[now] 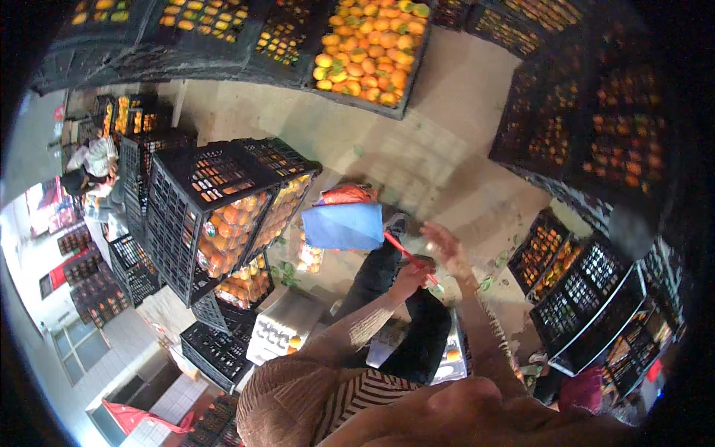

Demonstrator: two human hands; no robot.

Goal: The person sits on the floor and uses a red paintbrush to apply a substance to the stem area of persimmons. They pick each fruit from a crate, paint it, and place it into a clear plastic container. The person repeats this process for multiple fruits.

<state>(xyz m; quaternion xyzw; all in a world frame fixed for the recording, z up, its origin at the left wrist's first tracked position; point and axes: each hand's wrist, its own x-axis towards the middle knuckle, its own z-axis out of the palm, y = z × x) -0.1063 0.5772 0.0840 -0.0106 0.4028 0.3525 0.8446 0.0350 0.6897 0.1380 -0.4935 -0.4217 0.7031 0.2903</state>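
Head: right hand (442, 242) clear of crates (174, 212)

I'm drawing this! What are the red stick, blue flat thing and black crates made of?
Red stick: probably hard, smooth plastic; it looks straight and evenly bright.
Blue flat thing: matt-looking, maybe cloth or soft plastic; its plain surface leaves that open.
Black crates: likely stiff moulded plastic, with regular rows of slots.
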